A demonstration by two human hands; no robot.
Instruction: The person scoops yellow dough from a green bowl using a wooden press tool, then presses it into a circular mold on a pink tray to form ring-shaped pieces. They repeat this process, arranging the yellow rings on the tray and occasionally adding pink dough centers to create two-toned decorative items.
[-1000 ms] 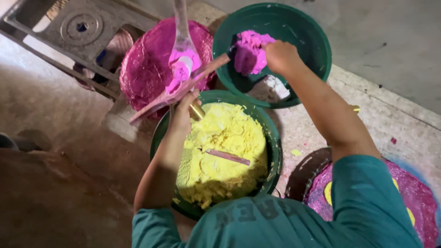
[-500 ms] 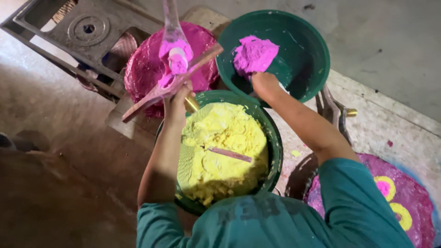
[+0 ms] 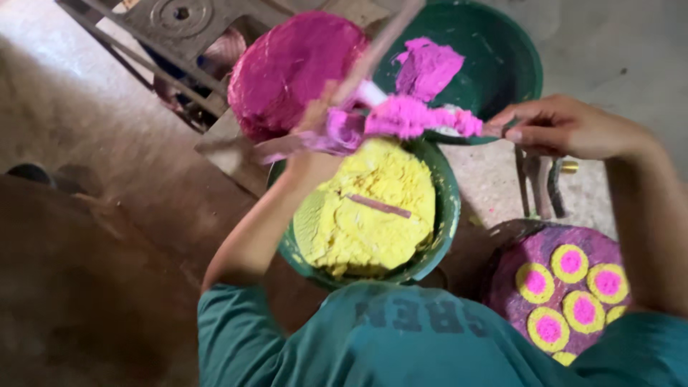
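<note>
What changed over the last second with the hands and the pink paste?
The right hand left the far green basin and now pulls a strip of pink paste off the stick tool in the left hand. The yellow paste basin stayed put.

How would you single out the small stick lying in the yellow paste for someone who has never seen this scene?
Find the green basin of yellow paste at the frame's centre, just below the hands. On the paste's top lies a short pinkish-brown stick, slanting down to the right. Unlike the pink-smeared sticks above, it lies flat and no hand holds it.
</note>
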